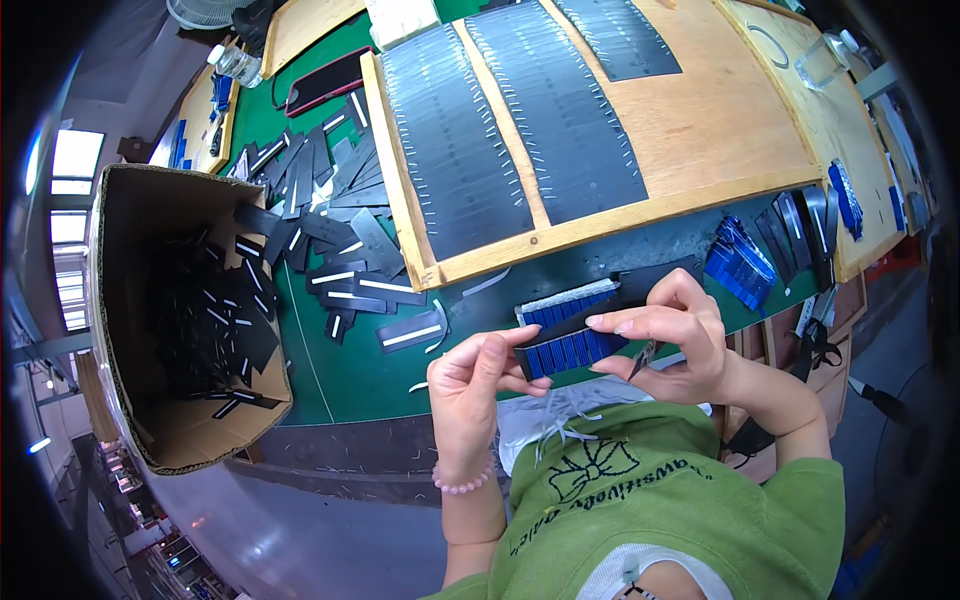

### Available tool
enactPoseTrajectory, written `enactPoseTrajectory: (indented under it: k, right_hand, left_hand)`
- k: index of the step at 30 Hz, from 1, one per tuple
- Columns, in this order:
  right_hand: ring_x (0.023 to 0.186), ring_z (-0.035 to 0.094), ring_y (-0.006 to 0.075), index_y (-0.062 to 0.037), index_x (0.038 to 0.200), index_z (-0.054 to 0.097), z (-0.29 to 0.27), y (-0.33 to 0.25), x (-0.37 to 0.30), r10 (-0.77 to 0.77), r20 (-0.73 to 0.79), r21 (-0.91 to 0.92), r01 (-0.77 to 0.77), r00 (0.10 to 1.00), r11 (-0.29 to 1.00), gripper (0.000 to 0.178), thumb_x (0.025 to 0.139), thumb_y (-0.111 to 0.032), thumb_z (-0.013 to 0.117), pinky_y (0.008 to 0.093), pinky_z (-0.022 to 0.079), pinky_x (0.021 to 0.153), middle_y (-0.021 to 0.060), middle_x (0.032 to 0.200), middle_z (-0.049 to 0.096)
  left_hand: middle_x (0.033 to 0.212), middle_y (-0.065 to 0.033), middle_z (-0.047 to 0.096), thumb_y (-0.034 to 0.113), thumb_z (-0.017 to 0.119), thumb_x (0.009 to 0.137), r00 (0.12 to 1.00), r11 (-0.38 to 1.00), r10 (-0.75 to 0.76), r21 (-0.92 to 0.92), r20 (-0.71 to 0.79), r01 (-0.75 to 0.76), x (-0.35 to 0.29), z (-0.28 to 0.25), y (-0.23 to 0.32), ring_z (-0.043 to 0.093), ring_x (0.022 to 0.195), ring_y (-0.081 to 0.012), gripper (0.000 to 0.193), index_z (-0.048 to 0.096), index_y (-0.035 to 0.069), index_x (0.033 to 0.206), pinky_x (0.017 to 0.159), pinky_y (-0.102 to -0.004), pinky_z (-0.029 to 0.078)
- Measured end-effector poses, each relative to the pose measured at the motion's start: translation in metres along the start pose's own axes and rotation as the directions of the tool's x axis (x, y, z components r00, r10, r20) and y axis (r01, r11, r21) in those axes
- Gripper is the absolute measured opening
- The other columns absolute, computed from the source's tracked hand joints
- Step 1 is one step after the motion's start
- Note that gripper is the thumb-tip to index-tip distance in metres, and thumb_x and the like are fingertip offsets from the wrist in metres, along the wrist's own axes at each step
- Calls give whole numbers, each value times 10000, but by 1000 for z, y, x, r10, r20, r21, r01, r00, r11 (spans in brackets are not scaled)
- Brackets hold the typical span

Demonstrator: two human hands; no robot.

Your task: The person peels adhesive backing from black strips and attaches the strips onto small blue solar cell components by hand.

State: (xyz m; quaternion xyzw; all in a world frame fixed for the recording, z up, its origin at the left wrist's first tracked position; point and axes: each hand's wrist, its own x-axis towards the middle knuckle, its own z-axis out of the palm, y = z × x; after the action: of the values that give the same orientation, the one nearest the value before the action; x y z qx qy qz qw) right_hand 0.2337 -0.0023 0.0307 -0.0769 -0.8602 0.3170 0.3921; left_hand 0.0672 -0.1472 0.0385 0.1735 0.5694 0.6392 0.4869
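Between my hands is a flat black strip piece (568, 326) with a row of blue segments (575, 352) along its near side. My left hand (466, 385) pinches its left end between thumb and fingers. A beaded bracelet (463, 483) circles that wrist. At the other end, the thumb and fingers of my right hand (682, 335) close on the strip. A small dark metal tool (643, 359) shows in the right palm; its kind is hard to make out. Just beyond lies another stack of blue pieces with a pale edge (567, 300).
A wooden tray (540, 240) holds rows of overlapping black strips (470, 150). At the left, loose black strips with white stripes (370, 285) lie beside a cardboard box (110, 330) with more inside. A bundle of blue strips (740, 264) is at the right, a phone (325, 82) far left.
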Motion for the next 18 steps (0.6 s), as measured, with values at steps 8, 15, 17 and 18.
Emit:
enactPoseTrajectory:
  k: [8, 15, 17, 18]
  right_hand:
    - [634, 402, 139, -94, 1084, 455, 1, -1, 3, 25, 31, 70, -27, 999, 997, 601, 627, -161, 841, 245, 351, 565, 25, 978, 694]
    - [605, 464, 179, -75, 1048, 585, 3, 0, 2, 48, -61, 116, -41, 997, 992, 504, 609, -137, 824, 274, 411, 488, -1, 905, 665]
    - [604, 465, 179, -76, 1047, 586, 2, -1, 2, 50, -61, 116, -43, 997, 992, 504, 608, -137, 824, 273, 412, 489, -1, 904, 665]
    - [602, 465, 179, -77, 1047, 586, 2, -1, 1, 51, -59, 118, -44, 997, 992, 504, 607, -138, 824, 272, 413, 490, 0, 904, 664]
  left_hand:
    - [785, -123, 660, -9, 623, 831, 996, 994, -76, -75, 46, 80, 1, 2, 1, 635, 584, -136, 133, 630, -59, 953, 531, -220, 539]
    - [742, -121, 656, 10, 616, 842, 995, 994, -85, -69, 57, 89, 4, 2, 0, 632, 557, -138, 138, 626, -64, 958, 517, -222, 532]
    - [745, -121, 656, 17, 616, 844, 995, 993, -86, -78, 58, 91, 4, 2, 0, 632, 558, -138, 141, 625, -66, 957, 514, -222, 530]
    - [745, -121, 656, 17, 616, 844, 995, 993, -87, -77, 59, 91, 4, 3, 0, 632, 558, -138, 141, 625, -66, 957, 514, -222, 530]
